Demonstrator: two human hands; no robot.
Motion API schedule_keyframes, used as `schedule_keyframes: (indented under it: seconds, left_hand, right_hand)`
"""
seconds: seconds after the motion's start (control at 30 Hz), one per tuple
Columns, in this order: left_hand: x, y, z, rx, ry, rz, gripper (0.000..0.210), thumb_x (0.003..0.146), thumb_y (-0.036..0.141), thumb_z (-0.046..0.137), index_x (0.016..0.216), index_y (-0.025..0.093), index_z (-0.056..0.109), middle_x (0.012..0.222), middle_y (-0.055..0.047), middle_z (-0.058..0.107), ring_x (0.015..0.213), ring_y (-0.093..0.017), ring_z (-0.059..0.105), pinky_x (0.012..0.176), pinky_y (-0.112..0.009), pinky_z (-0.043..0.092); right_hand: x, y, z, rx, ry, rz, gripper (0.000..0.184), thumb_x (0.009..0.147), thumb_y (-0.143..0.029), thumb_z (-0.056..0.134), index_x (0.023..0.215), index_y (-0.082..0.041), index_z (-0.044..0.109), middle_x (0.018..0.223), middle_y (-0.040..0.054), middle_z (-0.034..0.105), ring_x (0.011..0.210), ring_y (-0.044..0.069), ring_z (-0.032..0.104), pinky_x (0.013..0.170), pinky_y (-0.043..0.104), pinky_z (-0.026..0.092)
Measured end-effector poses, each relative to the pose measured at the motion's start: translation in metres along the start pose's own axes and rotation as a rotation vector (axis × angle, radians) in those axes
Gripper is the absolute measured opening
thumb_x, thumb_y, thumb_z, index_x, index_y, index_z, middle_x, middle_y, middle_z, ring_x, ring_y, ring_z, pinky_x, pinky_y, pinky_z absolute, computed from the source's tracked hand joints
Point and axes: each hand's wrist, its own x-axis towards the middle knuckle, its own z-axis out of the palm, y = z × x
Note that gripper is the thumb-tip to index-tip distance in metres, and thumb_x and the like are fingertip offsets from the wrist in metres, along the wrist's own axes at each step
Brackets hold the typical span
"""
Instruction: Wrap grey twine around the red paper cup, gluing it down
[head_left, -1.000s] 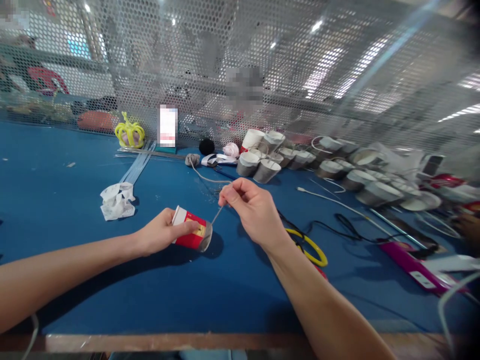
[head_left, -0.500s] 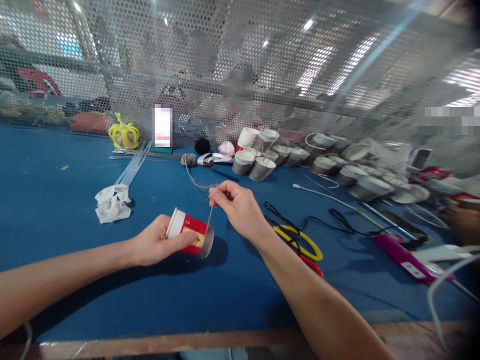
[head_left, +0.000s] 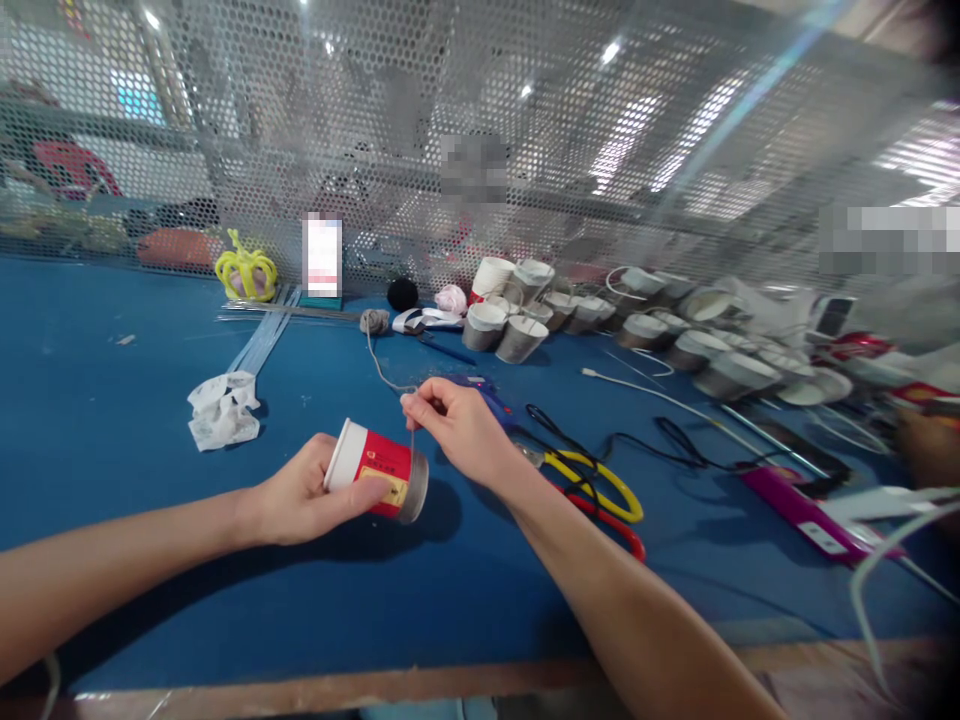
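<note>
A red and white paper cup (head_left: 386,455) lies tilted on its side in my left hand (head_left: 304,490), its base end pointing right. Grey yarn is wound in a band round that base end. My right hand (head_left: 457,425) pinches the grey yarn (head_left: 382,372) just above the band, fingers closed. From the pinch the strand runs back over the table to a small grey yarn ball (head_left: 374,321). The fingers of my left hand behind the cup are hidden; its thumb presses on the yellow label.
Yellow- and red-handled pliers (head_left: 600,485) with black cable lie right of my right forearm. Several grey-wrapped cups (head_left: 523,338) stand at the back right. A purple power strip (head_left: 795,515) lies at the right, crumpled white paper (head_left: 223,410) at the left. A perforated metal screen (head_left: 390,130) rises behind.
My right hand has moved slightly left and down, bringing the pinched yarn closer to the cup. A blue object behind the right hand has come into view. My left hand keeps its hold.
</note>
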Motion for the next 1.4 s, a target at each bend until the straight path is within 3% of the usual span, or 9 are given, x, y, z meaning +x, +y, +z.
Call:
schedule_keyframes:
  seconds: [0.13,0.4,0.87,1.03,1.27,1.4]
  left_hand:
    - [0.0,0.002,0.0,0.058,0.003,0.078,0.023,0.077,0.026,0.047,0.062,0.01,0.056,0.05,0.002,0.046,0.044,-0.006,0.035,0.04,-0.016,0.03]
    - [-0.001,0.005,-0.002,0.176,0.01,0.104,0.027,0.078,0.028,0.045,0.059,0.011,0.055,0.049,0.0,0.048,0.044,-0.008,0.037,0.041,-0.018,0.033]
    - [-0.001,0.006,0.0,0.149,0.074,0.113,0.025,0.078,0.025,0.046,0.058,0.012,0.054,0.048,0.002,0.045,0.044,-0.007,0.036,0.042,-0.016,0.033]
    - [0.0,0.005,0.0,0.014,0.116,0.018,0.027,0.076,0.029,0.049,0.058,0.011,0.057,0.049,0.002,0.047,0.043,-0.006,0.036,0.041,-0.016,0.033]
    - [0.003,0.006,0.002,-0.337,0.228,-0.164,0.028,0.067,0.038,0.059,0.065,0.011,0.064,0.051,0.0,0.057,0.043,-0.007,0.044,0.041,-0.017,0.035]
    - [0.006,0.007,0.003,-0.517,0.276,-0.237,0.027,0.062,0.038,0.064,0.062,0.011,0.064,0.05,0.0,0.059,0.042,-0.008,0.047,0.04,-0.017,0.035]
  right_hand:
    - [-0.001,-0.003,0.001,-0.026,-0.035,0.009,0.023,0.08,-0.029,0.046,0.061,-0.016,0.049,0.059,0.0012,0.059,0.052,0.01,0.048,0.053,0.023,0.037]
    - [-0.003,-0.004,0.004,-0.059,-0.105,0.017,0.023,0.08,-0.027,0.045,0.059,-0.016,0.048,0.058,0.0003,0.057,0.05,0.009,0.045,0.05,0.022,0.034]
    - [-0.003,-0.005,0.004,-0.086,-0.099,0.05,0.024,0.079,-0.026,0.046,0.057,-0.016,0.045,0.052,-0.0032,0.048,0.047,0.008,0.04,0.047,0.021,0.03]
    - [-0.001,-0.001,0.006,-0.096,-0.11,0.064,0.025,0.077,-0.029,0.048,0.057,-0.016,0.045,0.05,-0.005,0.041,0.047,0.007,0.035,0.045,0.021,0.026]
    - [-0.002,0.003,0.012,0.081,-0.159,0.177,0.027,0.077,-0.034,0.046,0.056,-0.017,0.043,0.046,-0.0065,0.038,0.04,0.006,0.029,0.038,0.019,0.023]
    - [-0.002,0.006,0.017,0.096,-0.159,0.173,0.024,0.077,-0.03,0.045,0.057,-0.017,0.044,0.046,-0.0062,0.039,0.04,0.006,0.032,0.039,0.019,0.028]
